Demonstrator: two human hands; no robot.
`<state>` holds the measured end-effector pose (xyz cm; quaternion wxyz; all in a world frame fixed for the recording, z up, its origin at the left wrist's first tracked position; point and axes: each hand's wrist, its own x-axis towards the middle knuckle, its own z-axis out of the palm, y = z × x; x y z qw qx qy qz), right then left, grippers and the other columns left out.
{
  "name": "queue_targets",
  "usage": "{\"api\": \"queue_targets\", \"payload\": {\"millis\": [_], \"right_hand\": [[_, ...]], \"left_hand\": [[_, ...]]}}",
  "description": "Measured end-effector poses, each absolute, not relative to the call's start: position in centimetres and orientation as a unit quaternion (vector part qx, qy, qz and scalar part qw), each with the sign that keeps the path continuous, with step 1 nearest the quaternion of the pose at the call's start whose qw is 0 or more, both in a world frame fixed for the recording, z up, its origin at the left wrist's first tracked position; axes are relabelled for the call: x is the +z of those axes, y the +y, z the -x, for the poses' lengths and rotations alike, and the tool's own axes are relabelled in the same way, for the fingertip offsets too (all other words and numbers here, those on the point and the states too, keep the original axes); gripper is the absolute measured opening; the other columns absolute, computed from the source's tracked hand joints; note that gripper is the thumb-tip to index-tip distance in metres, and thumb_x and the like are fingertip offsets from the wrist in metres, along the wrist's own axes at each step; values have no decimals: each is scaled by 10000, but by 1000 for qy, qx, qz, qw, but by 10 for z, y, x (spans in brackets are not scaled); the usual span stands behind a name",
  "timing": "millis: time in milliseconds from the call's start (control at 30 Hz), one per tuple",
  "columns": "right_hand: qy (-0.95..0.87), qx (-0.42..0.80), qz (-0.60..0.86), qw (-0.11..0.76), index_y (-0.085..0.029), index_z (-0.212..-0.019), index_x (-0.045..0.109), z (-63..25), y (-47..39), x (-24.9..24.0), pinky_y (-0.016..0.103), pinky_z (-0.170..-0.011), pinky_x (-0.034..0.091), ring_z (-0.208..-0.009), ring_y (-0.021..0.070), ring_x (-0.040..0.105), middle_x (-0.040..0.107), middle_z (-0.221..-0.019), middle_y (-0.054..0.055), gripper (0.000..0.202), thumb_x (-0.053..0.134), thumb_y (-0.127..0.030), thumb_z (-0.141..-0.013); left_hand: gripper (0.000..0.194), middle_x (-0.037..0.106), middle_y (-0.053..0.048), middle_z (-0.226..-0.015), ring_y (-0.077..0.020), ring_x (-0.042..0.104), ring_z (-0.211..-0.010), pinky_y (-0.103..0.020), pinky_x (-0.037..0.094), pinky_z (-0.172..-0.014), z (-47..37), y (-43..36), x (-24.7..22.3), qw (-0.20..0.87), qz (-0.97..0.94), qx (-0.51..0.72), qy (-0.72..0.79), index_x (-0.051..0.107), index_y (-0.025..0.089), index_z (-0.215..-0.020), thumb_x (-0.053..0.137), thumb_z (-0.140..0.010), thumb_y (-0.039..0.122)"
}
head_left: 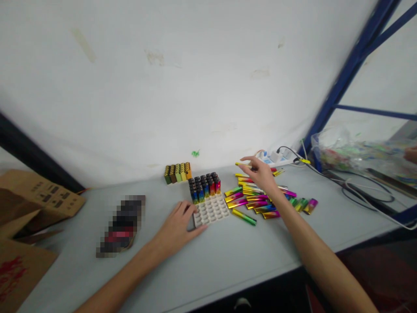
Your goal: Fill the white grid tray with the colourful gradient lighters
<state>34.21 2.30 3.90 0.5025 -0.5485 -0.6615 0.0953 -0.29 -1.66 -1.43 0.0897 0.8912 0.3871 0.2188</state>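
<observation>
My left hand rests at the near left corner of a white tray, fingers along its left side and thumb at its front edge. Black-topped lighters with shiny blue-to-red bodies stand upright in the tray's far rows; the near rows show bare slots. Raised over the far side of a loose pile, my right hand pinches a slim piece with a yellow end, apparently a lighter. The pile of metallic gradient lighters lies right of the tray, with a yellow-green lighter nearest its front.
A second block of lighters stands against the wall. Cardboard boxes and a pixelated item are at left. Behind the pile is a power strip with cables; a blue rack post and plastic bags are at right.
</observation>
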Motion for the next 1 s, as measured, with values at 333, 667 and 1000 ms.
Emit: {"api": "queue_targets", "payload": {"millis": [333, 667, 1000], "right_hand": [[-640, 359, 467, 494, -190, -786, 572, -301, 5, 39, 267, -594, 452, -653, 140, 556, 591, -746, 1, 517, 587, -693, -905], [-635, 449, 409, 478, -232, -800, 449, -277, -12, 41, 225, -432, 315, -460, 84, 359, 403, -593, -88, 469, 578, -661, -942], [-615, 335, 516, 494, -233, -582, 370, -262, -10, 28, 259, -470, 249, -506, 104, 322, 315, -543, -52, 596, 514, -712, -906]], "left_hand": [[342, 635, -57, -1053, -276, 621, -1036, -439, 539, -934, 1, -18, -15, 80, -879, 238, 405, 617, 224, -1009, 769, -855, 489], [354, 638, -66, -1041, -289, 621, -1028, -469, 521, -946, 0, -18, -9, 81, -885, 209, 409, 621, 214, -977, 741, -876, 531], [357, 653, -85, -1074, -294, 616, -1044, -470, 527, -950, 1, -19, -6, 68, -894, 200, 394, 604, 214, -997, 719, -896, 536]]}}
